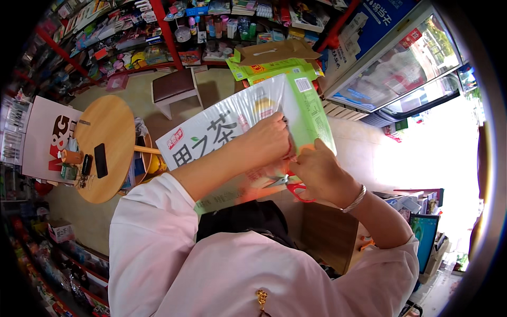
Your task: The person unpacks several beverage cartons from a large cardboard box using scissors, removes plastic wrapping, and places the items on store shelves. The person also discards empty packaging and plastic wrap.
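Observation:
A large shrink-wrapped carton pack (pixel 214 138), white and green with printed characters, lies tilted before me. My left hand (pixel 271 136) is closed in a fist on the plastic film near the pack's green end, its forearm across the printed face. Beside it, my right hand (pixel 321 172) holds scissors (pixel 295 189) with red handles, the metal blades pointing left over the pack's near side. Its fingers also touch the film at the green edge. The film looks wrinkled between the two hands. My left fingertips are partly hidden.
Behind the pack lie green packets (pixel 273 69) and brown cardboard (pixel 277 51). A stool (pixel 174 85) stands further back. On the left is a round wooden table (pixel 115 119) with a black phone (pixel 101 160). A glass-door refrigerator (pixel 396 67) is at right, near a monitor (pixel 425 237).

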{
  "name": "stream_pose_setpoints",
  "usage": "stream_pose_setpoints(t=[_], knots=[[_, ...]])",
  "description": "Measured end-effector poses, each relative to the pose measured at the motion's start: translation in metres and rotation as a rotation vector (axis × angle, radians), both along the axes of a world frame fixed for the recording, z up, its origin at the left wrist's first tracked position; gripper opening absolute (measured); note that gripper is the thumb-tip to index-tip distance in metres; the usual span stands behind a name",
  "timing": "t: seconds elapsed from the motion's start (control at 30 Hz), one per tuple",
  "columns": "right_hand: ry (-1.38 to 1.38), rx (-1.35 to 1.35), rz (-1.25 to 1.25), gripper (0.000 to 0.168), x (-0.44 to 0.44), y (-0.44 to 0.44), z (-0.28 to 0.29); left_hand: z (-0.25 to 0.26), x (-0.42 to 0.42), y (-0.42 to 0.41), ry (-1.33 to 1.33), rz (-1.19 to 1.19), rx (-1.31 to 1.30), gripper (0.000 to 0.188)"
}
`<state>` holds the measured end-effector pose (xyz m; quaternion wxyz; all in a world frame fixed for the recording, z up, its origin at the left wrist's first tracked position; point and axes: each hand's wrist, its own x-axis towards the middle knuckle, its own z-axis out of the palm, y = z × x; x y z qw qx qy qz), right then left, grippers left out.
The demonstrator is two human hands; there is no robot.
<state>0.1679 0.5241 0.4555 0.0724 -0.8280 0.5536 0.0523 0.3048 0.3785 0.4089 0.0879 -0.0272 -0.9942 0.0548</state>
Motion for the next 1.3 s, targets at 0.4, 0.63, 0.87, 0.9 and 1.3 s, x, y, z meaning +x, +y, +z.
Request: stream_pose_setpoints(t=[0.4, 0.63, 0.87, 0.9, 1.3], knots=[[0.372, 0.067, 0.083, 0.026, 0.064, -0.016, 0.006, 0.008, -0.001, -0.044, -0.086, -0.058, 0.612, 0.037], [0.598, 0.148, 0.125, 0.015, 0.087, -0.017, -0.004, 0.032, -0.041, -0.025, -0.048, -0.094, 0.570, 0.042], [0.196, -0.017, 0.055, 0.018, 0.045, 0.000, -0.015, 0.043, -0.074, -0.033, 0.148, -0.211, 0.568, 0.039], [0.154, -0.047, 0.066, 0.017, 0.043, 0.006, -0.019, 0.050, -0.082, -0.030, 0.156, -0.234, 0.601, 0.038], [-0.250, -0.260, -0.120, 0.037, 0.017, 0.081, -0.060, 0.049, -0.171, -0.017, 0.291, -0.158, 0.955, 0.040]])
